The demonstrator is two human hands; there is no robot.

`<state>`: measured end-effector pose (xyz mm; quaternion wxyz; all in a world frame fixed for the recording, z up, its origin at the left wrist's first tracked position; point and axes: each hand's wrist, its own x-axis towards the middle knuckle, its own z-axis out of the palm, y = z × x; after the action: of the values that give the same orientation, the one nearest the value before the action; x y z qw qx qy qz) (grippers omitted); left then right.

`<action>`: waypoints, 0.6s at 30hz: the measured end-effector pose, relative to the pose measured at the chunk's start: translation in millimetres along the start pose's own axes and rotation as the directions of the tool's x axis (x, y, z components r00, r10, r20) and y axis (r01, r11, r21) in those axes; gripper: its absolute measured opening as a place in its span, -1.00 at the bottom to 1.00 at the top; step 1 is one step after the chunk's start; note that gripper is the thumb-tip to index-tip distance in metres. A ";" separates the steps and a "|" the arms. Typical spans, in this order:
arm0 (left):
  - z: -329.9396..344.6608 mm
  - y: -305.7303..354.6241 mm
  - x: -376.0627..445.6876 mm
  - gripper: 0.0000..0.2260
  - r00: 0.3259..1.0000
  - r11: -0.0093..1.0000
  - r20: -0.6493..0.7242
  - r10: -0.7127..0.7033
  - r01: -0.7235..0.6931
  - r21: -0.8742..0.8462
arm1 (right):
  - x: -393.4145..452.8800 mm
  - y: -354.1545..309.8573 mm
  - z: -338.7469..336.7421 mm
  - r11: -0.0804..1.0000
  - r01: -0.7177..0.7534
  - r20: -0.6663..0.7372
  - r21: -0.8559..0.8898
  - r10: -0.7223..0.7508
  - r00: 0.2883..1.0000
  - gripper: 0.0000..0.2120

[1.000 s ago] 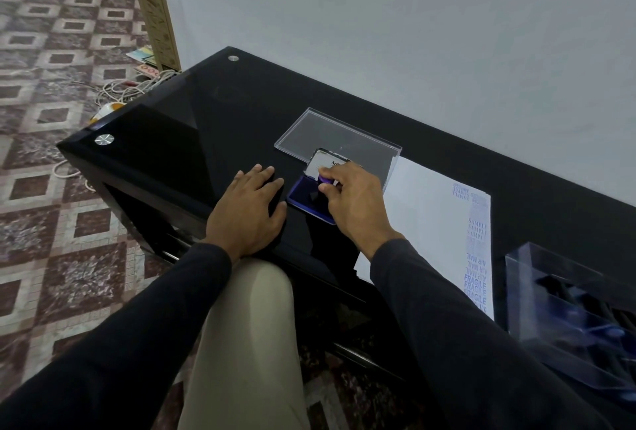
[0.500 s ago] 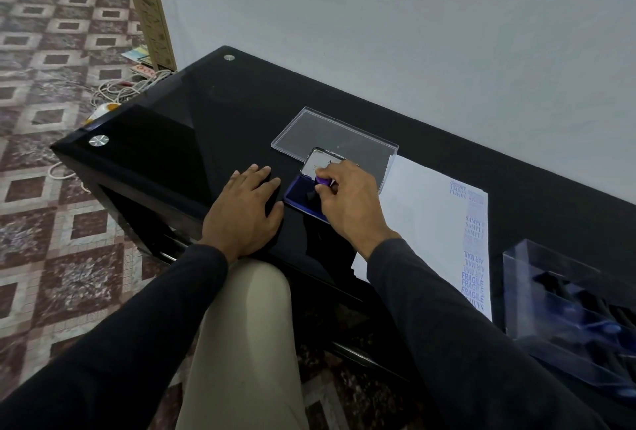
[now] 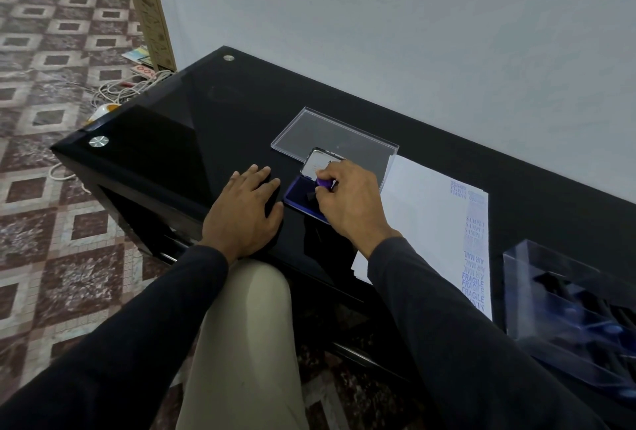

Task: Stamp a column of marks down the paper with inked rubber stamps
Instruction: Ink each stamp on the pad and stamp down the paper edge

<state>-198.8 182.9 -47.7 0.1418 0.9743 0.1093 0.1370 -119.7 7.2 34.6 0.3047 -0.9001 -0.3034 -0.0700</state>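
Purple stamp (image 3: 324, 183) pinched in right hand (image 3: 351, 202), over ink pad (image 3: 300, 194)

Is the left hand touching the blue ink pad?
Apart. In the head view the left hand lies flat on the black table, and a strip of dark tabletop shows between its fingertips and the ink pad.

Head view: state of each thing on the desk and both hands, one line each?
Blue ink pad in hinged metal tin: lid open, pad exposed.
Purple-handled rubber stamp: pinched in right hand, over the pad.
Right hand: fingers curled round the stamp.
Left hand: flat on black glass desk.
White paper sheet: flat, blue marks down its right edge.
Clear plastic lid: lying flat.
Clear plastic stamp box: holds stamps.
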 end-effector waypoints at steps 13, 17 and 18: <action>0.2 -0.8 0.9 -0.51 1.000 1.000 0.011 -0.004 0.004 0.013 | -0.2 -3.3 -2.3 0.999 0.014 0.039 -0.036 -0.013 0.999 -0.83; 0.5 -1.0 0.1 -0.52 1.000 1.000 0.005 -0.005 0.005 0.014 | 0.3 -3.0 -2.7 1.000 -0.009 0.020 -0.014 0.009 1.000 -0.79; 0.6 -1.0 0.1 -0.52 1.000 1.000 0.006 -0.003 0.003 0.014 | 0.4 -2.9 -3.1 1.000 -0.017 0.019 -0.003 0.017 1.000 -0.80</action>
<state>-198.7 183.8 -48.6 0.1357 0.9754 0.1112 0.1331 -120.9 7.4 38.7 0.3011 -0.9038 -0.2985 -0.0590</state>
